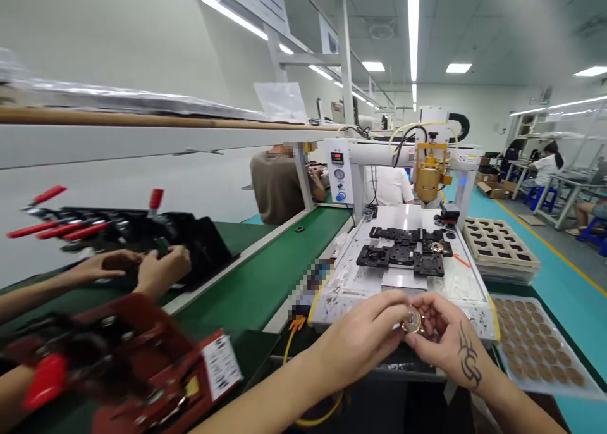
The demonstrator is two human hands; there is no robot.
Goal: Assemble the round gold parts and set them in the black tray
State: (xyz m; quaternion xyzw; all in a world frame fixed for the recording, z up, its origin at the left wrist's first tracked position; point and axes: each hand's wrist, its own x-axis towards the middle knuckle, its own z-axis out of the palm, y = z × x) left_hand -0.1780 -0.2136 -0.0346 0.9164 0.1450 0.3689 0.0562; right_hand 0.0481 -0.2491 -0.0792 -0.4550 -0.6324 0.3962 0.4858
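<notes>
In the head view a round watch case (413,321) with a shiny gold-toned rim is held between my two hands, in front of the white dispensing machine. The fingers of my left hand (367,336) are closed on its left edge. My right hand (441,329) pinches the same case from the right. Beyond them, a black fixture (403,252) of several joined plates lies on the machine's white bed (339,295). Another gold-toned round part (436,247) sits in the fixture's right side.
A gold dispensing head (429,176) hangs over the bed. On the right are a stacked beige tray (502,241) and a sheet of brown discs (535,342). A green conveyor (265,282) runs left. A co-worker's hands (161,269) work near red-handled clamps (85,228).
</notes>
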